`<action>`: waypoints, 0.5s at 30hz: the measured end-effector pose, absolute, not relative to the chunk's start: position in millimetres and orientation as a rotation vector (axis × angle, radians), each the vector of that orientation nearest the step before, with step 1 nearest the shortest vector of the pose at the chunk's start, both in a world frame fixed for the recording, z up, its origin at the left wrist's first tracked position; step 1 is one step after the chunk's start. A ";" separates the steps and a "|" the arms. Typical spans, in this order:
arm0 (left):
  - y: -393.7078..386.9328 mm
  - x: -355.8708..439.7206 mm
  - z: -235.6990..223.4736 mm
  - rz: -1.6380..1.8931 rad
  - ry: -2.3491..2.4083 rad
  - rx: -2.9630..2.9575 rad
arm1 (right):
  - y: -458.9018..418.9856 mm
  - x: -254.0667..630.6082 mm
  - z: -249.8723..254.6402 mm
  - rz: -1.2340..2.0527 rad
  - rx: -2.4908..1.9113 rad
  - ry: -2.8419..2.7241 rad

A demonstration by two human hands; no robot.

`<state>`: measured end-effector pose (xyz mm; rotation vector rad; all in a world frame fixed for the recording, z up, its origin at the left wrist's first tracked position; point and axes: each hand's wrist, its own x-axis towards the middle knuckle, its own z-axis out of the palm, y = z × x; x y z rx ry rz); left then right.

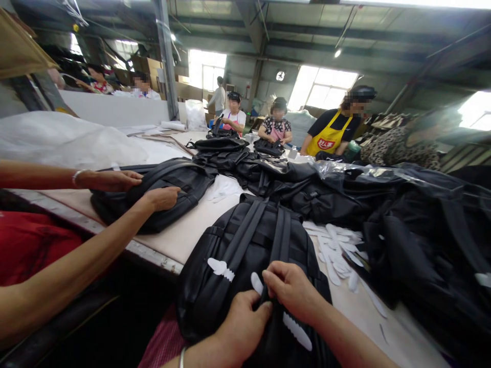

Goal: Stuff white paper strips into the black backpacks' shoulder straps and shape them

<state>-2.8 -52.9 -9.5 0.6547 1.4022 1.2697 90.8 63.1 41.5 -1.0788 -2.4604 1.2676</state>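
Observation:
A black backpack (218, 240) lies in front of me with its straps facing up. My left hand (245, 317) is closed, thumb and fingers pinching the lower part of the right-hand shoulder strap (282, 235). Just above it, my right hand (293, 289) is closed on the same strap. One white strip (256, 282) sticks out beside my fingertips, and another white strip (297, 331) with a wavy edge shows below my right hand. Around the other strap sits a white wavy-edged strip (220, 268). My fingers partly hide the strap between them.
At left, a co-worker's two hands (163, 198) handle another black backpack (187, 199). Loose white strips (337, 255) are scattered on the table (399, 332) to the right. Black bags (326, 199) pile up behind and at right, some under clear plastic. Several people work across the table.

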 end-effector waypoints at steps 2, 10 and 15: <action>-54.1 -5.0 -13.3 1.255 1.323 0.514 | 67.5 110.1 47.4 1.192 -0.932 -2.449; -53.3 -3.2 -9.3 1.274 1.108 0.291 | 54.6 194.9 21.8 0.892 -1.196 -2.838; -53.6 -0.6 -11.0 1.278 1.115 0.310 | 46.5 189.8 6.5 1.092 -1.365 -2.592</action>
